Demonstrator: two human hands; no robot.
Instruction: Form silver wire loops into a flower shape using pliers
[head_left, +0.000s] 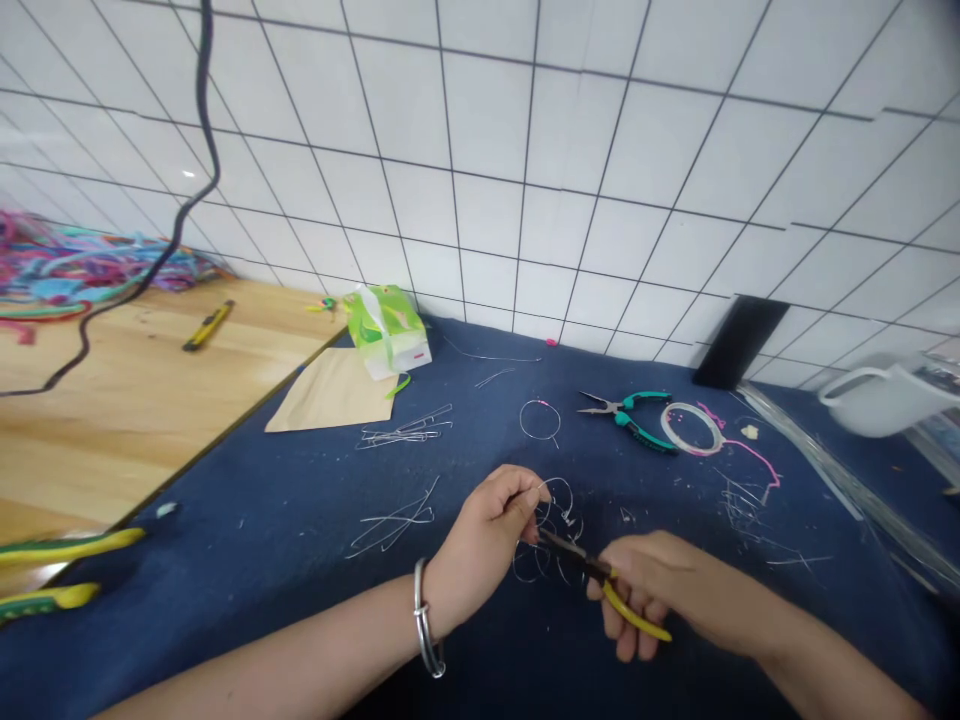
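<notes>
My left hand (487, 535) is closed in a pinch on a thin looped silver wire piece (551, 520) above the dark blue cloth (300, 540). A metal bangle circles that wrist. My right hand (660, 590) grips yellow-handled pliers (600, 580), whose jaws point left and meet the wire loops between the two hands. A small wire ring with a pink bead (540, 418) lies on the cloth just beyond the hands. Bundles of cut straight wires (405, 432) and loose crossed wires (394, 520) lie to the left.
Green-handled pliers (630, 412) and a roll of clear tape (690, 428) with pink cord lie at the right. A green tissue pack (386, 328) and brown paper (330, 392) sit at the back left. A yellow utility knife (208, 326) and colourful cords rest on the wooden table. A white tub (885, 398) stands far right.
</notes>
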